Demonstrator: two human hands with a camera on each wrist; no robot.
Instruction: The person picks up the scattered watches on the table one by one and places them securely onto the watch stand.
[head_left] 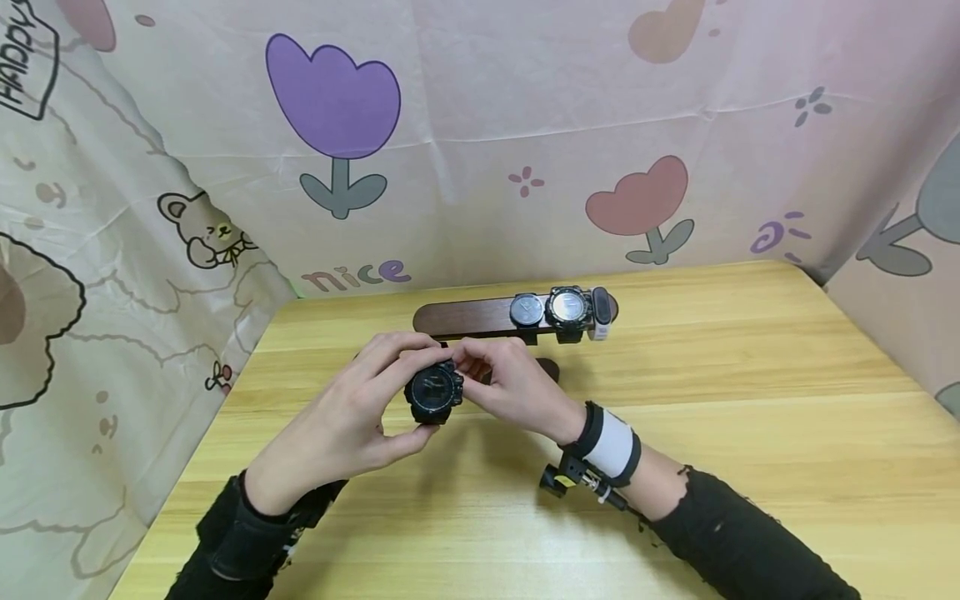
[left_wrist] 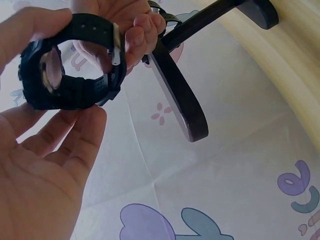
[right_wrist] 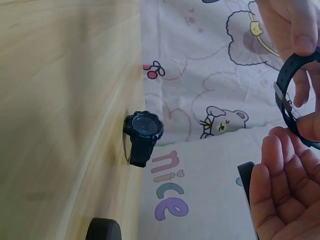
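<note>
Over the middle of the table, both hands hold a black watch (head_left: pixel 433 393) with a round dark face. My left hand (head_left: pixel 417 395) grips its case between thumb and fingers. My right hand (head_left: pixel 471 372) pinches the strap on the right side. In the left wrist view the black watch (left_wrist: pixel 70 67) hangs in the air as a closed loop, with left fingers (left_wrist: pixel 82 132) under it and right fingertips (left_wrist: pixel 141 34) at its buckle. The right wrist view shows only part of the strap (right_wrist: pixel 294 102), above the right fingers (right_wrist: pixel 280 180).
A dark wooden watch stand (head_left: pixel 465 317) lies behind the hands and carries three watches (head_left: pixel 567 307) at its right end. Another black watch (right_wrist: pixel 143 131) stands on the table near the curtain. The wooden table (head_left: pixel 750 400) is fenced by patterned curtains on three sides.
</note>
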